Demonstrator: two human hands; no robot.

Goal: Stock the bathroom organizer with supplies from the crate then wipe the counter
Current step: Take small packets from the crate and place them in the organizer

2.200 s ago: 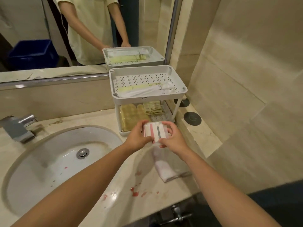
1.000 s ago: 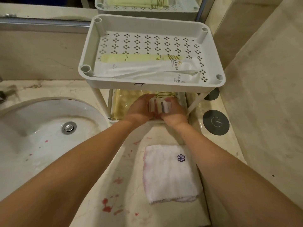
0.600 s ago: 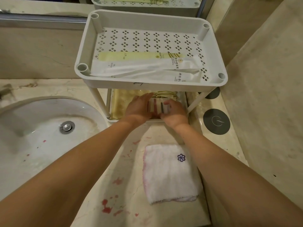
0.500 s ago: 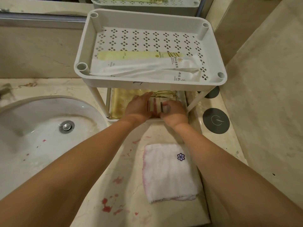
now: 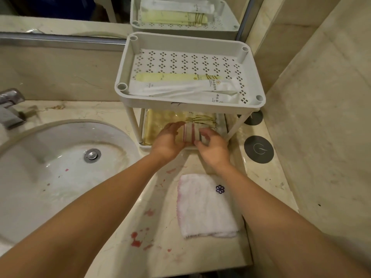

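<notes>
A white two-tier organizer (image 5: 253,106) stands on the marble counter (image 5: 204,255) right of the sink. Its top shelf holds long white and pale-yellow sachets (image 5: 180,85). The lower shelf holds yellow packets (image 5: 160,122). Both my hands reach into the lower shelf's front. Between them is a small white packet with red and dark stripes (image 5: 190,133). My left hand (image 5: 168,139) lies against its left side with fingers fairly straight. My right hand (image 5: 212,147) pinches its right end with curled fingers. A folded white cloth with a purple flower (image 5: 204,207) lies on the counter near me.
The sink basin (image 5: 60,167) with its drain and a chrome tap (image 5: 10,109) fills the left. Red stains (image 5: 138,239) spot the counter and basin. Two round black discs (image 5: 259,149) sit right of the organizer. A tiled wall closes the right side; a mirror is behind.
My hands carried the striped packet from above the counter into the organizer's lower shelf. In the last half second they have barely shifted there.
</notes>
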